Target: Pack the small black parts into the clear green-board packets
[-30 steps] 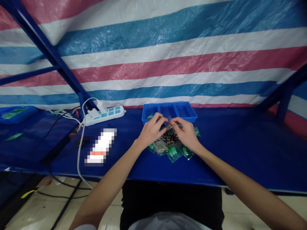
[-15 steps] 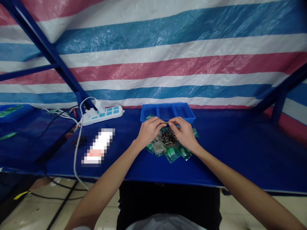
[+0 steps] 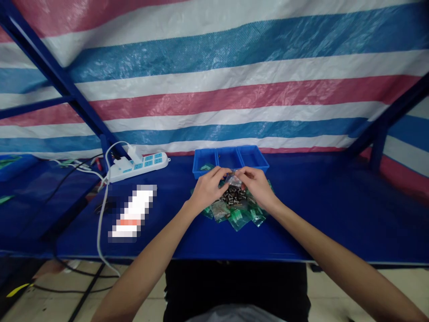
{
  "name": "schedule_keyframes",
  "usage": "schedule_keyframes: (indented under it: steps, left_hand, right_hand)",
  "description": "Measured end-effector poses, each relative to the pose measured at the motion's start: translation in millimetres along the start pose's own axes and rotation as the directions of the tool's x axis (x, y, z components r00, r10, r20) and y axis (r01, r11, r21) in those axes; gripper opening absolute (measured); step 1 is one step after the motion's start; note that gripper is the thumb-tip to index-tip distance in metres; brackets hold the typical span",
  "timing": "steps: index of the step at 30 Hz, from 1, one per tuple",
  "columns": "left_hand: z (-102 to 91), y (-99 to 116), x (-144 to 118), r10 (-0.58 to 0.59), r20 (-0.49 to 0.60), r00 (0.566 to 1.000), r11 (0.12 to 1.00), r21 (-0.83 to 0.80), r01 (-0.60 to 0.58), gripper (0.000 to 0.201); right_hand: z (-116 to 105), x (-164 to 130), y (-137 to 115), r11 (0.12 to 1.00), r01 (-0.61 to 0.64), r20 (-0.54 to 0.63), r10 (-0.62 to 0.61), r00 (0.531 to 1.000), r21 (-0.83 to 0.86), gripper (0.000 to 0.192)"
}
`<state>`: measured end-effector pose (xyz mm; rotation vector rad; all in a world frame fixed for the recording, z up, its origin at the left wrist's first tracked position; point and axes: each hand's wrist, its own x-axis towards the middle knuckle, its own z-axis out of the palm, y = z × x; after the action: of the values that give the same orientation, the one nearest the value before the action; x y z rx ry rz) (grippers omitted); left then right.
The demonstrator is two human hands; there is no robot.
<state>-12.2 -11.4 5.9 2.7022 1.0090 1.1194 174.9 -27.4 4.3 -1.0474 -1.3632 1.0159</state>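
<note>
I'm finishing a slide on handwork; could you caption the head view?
Left hand and right hand handle a clear plastic bag over small dark parts, near a three-compartment blue tray.

Soft, moderate light falls across a striped tarp (image 3: 214,96), glinting off its creases | the blue desk (image 3: 321,219) sinks into deep tones, darker toward the right rear corner | fingers (image 3: 217,171) and small metal parts (image 3: 234,196) look slightly soft | wide-angle stretch bends the edges | coarse pixel blocks (image 3: 134,210) mask a patch at left
</note>
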Motion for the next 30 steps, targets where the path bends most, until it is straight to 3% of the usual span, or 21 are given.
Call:
schedule_keyframes:
  steps: [3, 7, 12, 17, 22, 25, 27, 30]
  left_hand:
    - [-0.1, 1.3, 1.0, 0.002, -0.041, 0.999, 1.0, 0.012, -0.002, 0.019]
    - [-1.3, 1.8, 2.0, -0.026, -0.065, 0.998, 0.999, 0.043, 0.029, 0.027]
    - [-1.8, 2.8, 1.5, -0.033, -0.007, 0.999, 0.999, 0.009, 0.033, 0.033]
    - [-2.8, 6.5, 3.4, -0.032, 0.056, 0.998, 0.988, -0.15, 0.04, 0.031]
    - [-4.8, 6.8, 4.7, -0.038, 0.076, 0.996, 0.985, -0.163, 0.05, 0.02]
    - [-6.1, 3.0, 4.7, -0.117, 0.023, 0.993, 0.987, -0.108, 0.119, 0.013]
    - [-6.9, 0.9, 4.8, -0.164, -0.05, 0.985, 0.983, -0.09, 0.159, 0.024]
    - [-7.1, 1.1, 5.0, -0.137, -0.107, 0.985, 0.99, -0.052, 0.132, 0.028]
  right_hand:
    - [1.1, -1.5, -4.9, 0.999, 0.007, 0.002, -0.007, 1.0, 0.04, 0.026]
    - [0.4, -3.0, -9.8, 0.999, 0.025, 0.035, -0.027, 0.999, 0.044, 0.028]
    - [-1.2, -2.3, -10.5, 0.998, 0.061, 0.089, -0.06, 0.994, -0.016, 0.031]
    - [-1.6, -1.2, -12.6, 0.998, 0.056, 0.149, -0.059, 0.987, 0.027, 0.029]
    - [-2.4, -1.0, -13.8, 0.997, 0.0, 0.121, -0.009, 0.993, 0.072, 0.023]
    - [-2.6, -0.4, -11.3, 0.999, -0.019, 0.095, 0.015, 0.995, 0.041, 0.022]
    - [-2.5, 0.0, -9.4, 1.0, -0.028, 0.083, 0.027, 0.996, 0.012, 0.023]
    - [-2.3, 0.2, -8.4, 1.0, -0.026, 0.081, 0.026, 0.996, -0.009, 0.023]
